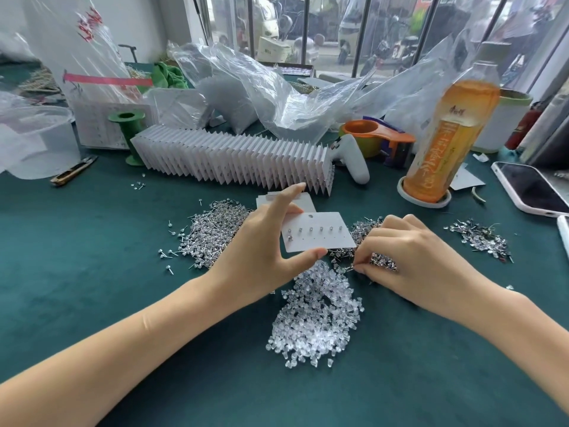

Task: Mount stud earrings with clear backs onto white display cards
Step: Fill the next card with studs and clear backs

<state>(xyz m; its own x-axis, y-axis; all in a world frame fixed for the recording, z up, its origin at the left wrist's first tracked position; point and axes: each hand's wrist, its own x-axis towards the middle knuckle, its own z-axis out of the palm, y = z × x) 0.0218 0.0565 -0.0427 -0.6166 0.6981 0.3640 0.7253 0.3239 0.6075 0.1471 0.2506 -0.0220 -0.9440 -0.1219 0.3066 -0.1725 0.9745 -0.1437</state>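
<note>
Green felt tabletop [92, 303] carries the work. Left hand [258, 257] pinches the white display card [320, 235] by its edges, above the clear backs [317, 322]. Right hand [409, 257], fingers curled, picks at a stud earring pile [366, 238].

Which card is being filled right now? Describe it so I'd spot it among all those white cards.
Start at the long fanned row of finished white cards across the green felt table. Just in front of it, the left hand holds one flat white display card by its edges. Unlike the others, it is lifted alone and shows a single row of small stud earrings.
</note>
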